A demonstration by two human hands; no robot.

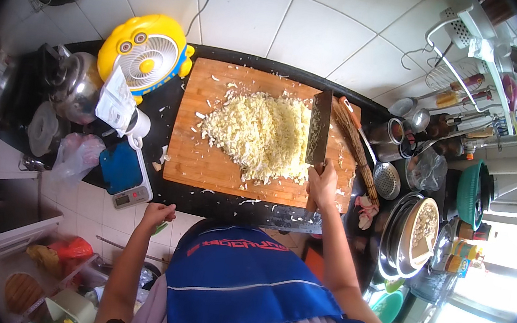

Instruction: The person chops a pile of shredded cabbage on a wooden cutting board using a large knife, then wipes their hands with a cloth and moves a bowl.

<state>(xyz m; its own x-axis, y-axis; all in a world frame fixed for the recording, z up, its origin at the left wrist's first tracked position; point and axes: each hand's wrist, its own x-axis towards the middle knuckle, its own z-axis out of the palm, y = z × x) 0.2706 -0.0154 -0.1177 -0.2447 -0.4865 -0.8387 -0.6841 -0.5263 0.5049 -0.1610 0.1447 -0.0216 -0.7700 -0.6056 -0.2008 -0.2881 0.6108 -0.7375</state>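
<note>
My right hand (323, 185) grips the wooden handle of a cleaver (319, 128). Its broad dark blade, specked with cabbage bits, stands along the right side of a heap of finely chopped pale cabbage (261, 135). The heap lies on a wooden cutting board (186, 162), with loose shreds scattered around it. Off the counter's front edge, my left hand (158, 214) hangs with fingers curled and nothing visible in them. A small green thing shows by its wrist; what it is I cannot tell. Closest to this hand is a digital kitchen scale (133, 197).
A yellow cartoon fan (148, 53) stands behind the scale, near a steel pot (79, 86). Right of the board lie a bundled-twig brush (357, 149) and a slotted skimmer (386, 179). Stacked metal basins (391, 241) hold a bowl of chopped food. Utensils hang from a wall rack (498, 60).
</note>
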